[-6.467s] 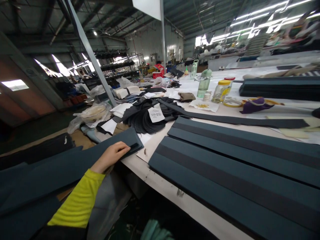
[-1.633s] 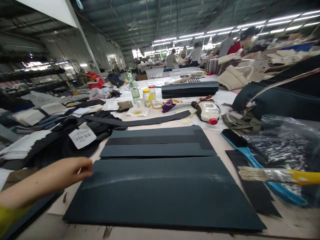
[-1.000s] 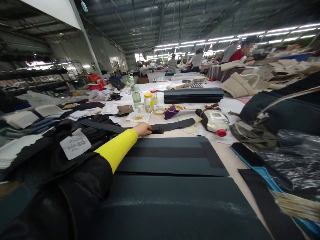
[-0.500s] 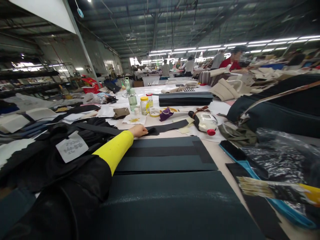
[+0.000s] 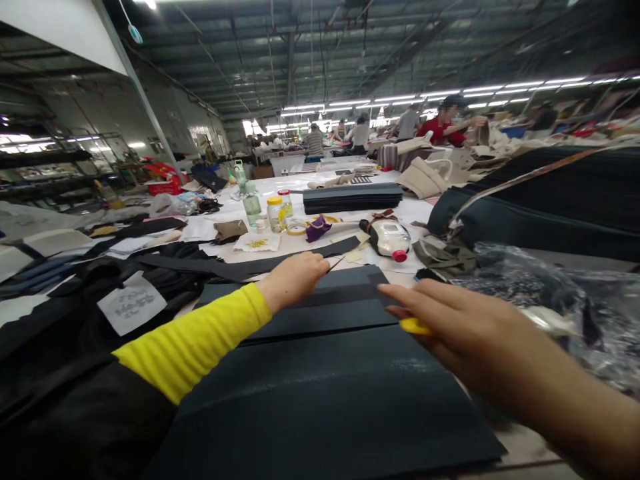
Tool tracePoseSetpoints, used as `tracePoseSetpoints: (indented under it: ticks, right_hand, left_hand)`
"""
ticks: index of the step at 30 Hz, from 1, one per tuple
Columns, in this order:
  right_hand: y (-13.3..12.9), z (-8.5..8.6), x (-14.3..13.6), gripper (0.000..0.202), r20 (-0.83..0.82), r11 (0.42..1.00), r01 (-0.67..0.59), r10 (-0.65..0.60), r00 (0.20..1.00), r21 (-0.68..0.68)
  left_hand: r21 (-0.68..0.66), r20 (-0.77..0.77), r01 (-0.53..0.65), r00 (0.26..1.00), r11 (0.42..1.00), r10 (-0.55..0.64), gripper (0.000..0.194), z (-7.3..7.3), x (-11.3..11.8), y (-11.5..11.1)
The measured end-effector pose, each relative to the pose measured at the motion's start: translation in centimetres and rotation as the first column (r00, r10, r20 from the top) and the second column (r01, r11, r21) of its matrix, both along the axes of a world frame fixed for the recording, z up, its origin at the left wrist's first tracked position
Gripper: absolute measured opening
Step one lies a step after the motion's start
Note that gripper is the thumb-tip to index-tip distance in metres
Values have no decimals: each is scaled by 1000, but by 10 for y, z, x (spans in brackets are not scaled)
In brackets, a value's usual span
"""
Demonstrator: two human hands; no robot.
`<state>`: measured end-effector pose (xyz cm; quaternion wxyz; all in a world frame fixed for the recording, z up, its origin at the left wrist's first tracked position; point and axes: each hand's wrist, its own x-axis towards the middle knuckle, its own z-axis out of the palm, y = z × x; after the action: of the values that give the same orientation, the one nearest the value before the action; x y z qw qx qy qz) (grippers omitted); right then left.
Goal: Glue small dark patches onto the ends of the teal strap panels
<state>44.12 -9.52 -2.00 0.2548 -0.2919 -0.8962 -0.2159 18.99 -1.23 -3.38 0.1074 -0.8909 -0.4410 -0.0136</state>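
My left hand [image 5: 297, 277], in a yellow sleeve, is closed above the far panel. A thin dark edge shows past its fingertips, seemingly a black strip seen nearly edge-on. On the right, my right hand [image 5: 455, 320] is blurred, its fingers curled around a brush whose yellow handle [image 5: 416, 327] shows under them; the rest of the brush is mostly hidden. Beneath both hands lie dark green panels [image 5: 320, 393], overlapping in layers. A black strip [image 5: 367, 303] lies across the far panel. Beyond my left hand stretches a longer black strip [image 5: 240, 268].
A white jug with a red cap [image 5: 389, 239], a yellow-lidded jar [image 5: 276, 215] and a stack of dark panels [image 5: 353, 199] stand farther back. Clear plastic film [image 5: 525, 280] lies at right. Black fabric with a paper label [image 5: 131, 303] is piled at left. A person in red works far off.
My left hand has come nearer and to the right, away from the long strip. My right hand has entered from the right and taken hold of the brush. The view has shifted slightly.
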Motion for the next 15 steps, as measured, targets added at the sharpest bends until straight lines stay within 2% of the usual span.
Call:
tracePoseSetpoints:
  ticks: [2,4,7,11,13,15]
  right_hand:
    - [2,-4,-33,43,139,995,98,-97,985,-1]
    - [5,-8,-58,39,213,968,249,-234,949,-44]
    - [5,-13,-70,24,232,936,339,-310,922,-96]
    - [-2,-11,-49,19,221,934,336,-304,927,-122]
    - [-7,-9,-30,18,141,951,291,-276,951,-100]
    - [-13,-9,-8,21,18,977,202,-202,979,-66]
  left_hand:
    - [50,-2,105,995,993,-105,14,0,12,-17]
    - [64,19,178,984,982,-180,14,0,19,-31]
    - [1,72,196,978,981,-195,14,2,26,-48]
    - [-29,164,170,973,985,-164,11,1,23,-60]
    - [-49,197,131,973,990,-119,17,-6,8,-60]
    - [-82,223,68,974,994,-48,22,-16,-17,-57]
